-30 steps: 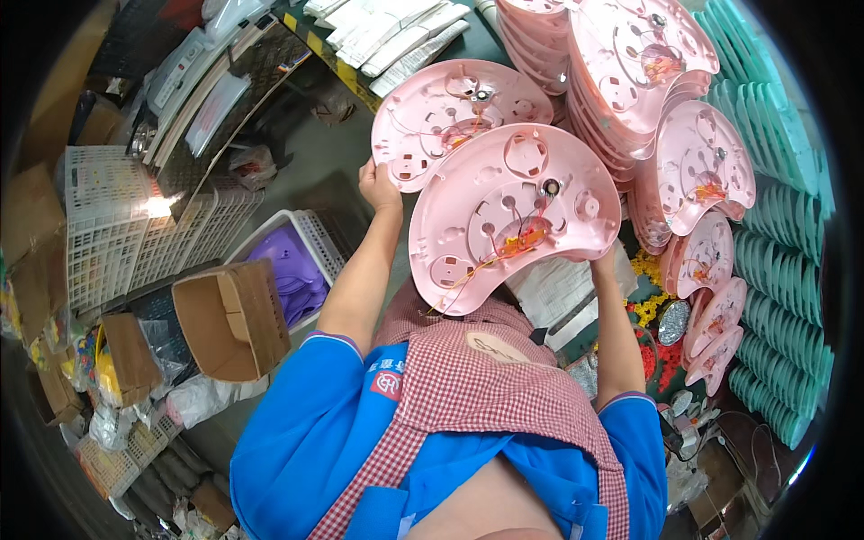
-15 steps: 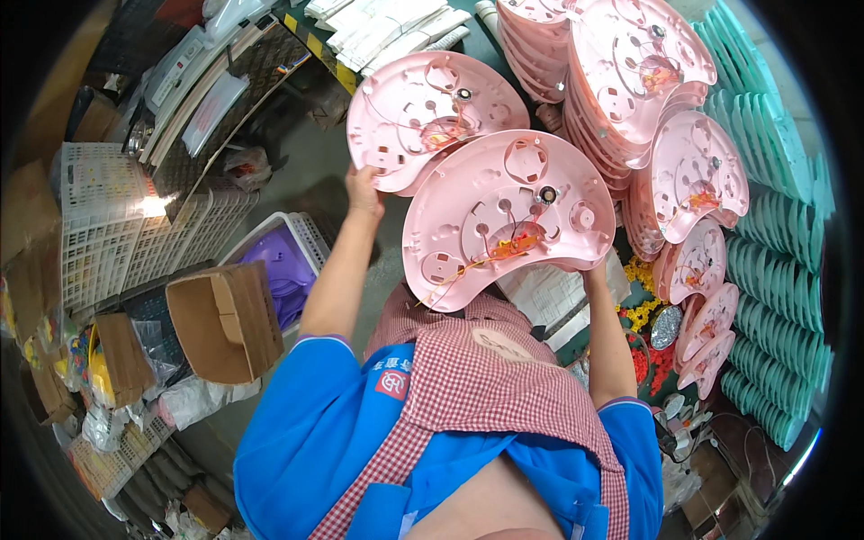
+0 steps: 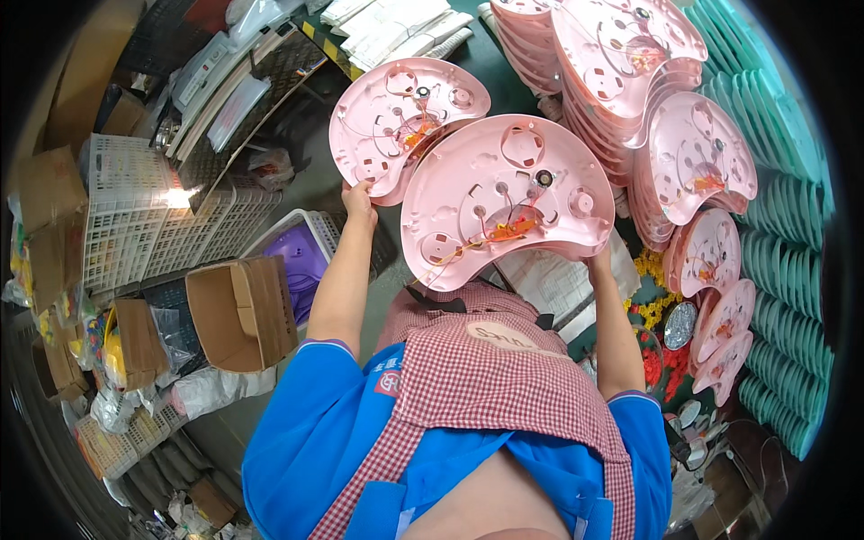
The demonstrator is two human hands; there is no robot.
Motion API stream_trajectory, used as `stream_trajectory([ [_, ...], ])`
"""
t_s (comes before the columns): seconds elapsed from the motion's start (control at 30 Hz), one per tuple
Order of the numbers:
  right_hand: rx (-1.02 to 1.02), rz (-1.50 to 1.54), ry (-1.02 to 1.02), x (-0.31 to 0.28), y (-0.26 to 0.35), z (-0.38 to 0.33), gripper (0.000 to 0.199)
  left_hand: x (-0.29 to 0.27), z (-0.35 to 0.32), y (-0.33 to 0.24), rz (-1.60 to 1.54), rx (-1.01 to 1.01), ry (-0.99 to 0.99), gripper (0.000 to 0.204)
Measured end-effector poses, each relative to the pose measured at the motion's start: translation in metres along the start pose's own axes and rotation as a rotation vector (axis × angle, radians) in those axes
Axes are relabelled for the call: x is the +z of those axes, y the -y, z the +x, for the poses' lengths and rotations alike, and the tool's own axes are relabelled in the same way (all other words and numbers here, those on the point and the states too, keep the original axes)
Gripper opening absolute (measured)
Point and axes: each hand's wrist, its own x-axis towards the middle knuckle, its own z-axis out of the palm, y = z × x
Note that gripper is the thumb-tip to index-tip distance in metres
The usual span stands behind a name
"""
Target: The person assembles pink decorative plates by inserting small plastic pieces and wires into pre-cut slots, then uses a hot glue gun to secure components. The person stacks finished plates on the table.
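Two pink curved plastic shells are in my hands, inner sides up, with wires and a small round dark part in each. My left hand point(image 3: 359, 203) is closed on the lower left edge of the farther pink plastic shell point(image 3: 367, 119). At the right, my right hand point(image 3: 600, 261) grips the lower right end of the nearer pink plastic shell point(image 3: 450, 193), its fingers mostly hidden underneath. The nearer shell overlaps the right side of the farther one and lies in front of my apron. Yellow and orange wires trail over its lower left rim.
Tall stacks of similar pink shells point(image 3: 684, 153) stand to the right, with rows of teal shells point(image 3: 783, 234) beyond. Papers point(image 3: 396, 31) lie at the back of the green table. Left are a cardboard box point(image 3: 211, 310), white crates point(image 3: 126, 216) and a bin with purple parts point(image 3: 297, 261).
The farther shell has shifted left and away from the nearer one, looking smaller now, with my left hand still on it. The nearer shell has moved only slightly. The whole view has shifted a little.
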Motion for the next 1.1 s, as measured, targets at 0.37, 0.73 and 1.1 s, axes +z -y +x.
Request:
stream_trajectory([
  [0.37, 0.058, 0.020, 0.028, 0.000, 0.002, -0.001, 0.037, -0.016, -0.060, -0.192, 0.018, 0.332, 0.082, 0.053],
  [0.73, -0.010, -0.009, 0.037, 0.007, 0.011, 0.001, 0.040, 0.031, -0.178, -0.065, -0.200, -0.282, 0.151, 0.046],
  [1.1, 0.004, 0.065, 0.104, -0.003, 0.029, 0.018, 0.040, 0.017, -0.189, -0.056, -0.168, -0.073, 0.387, 0.055],
])
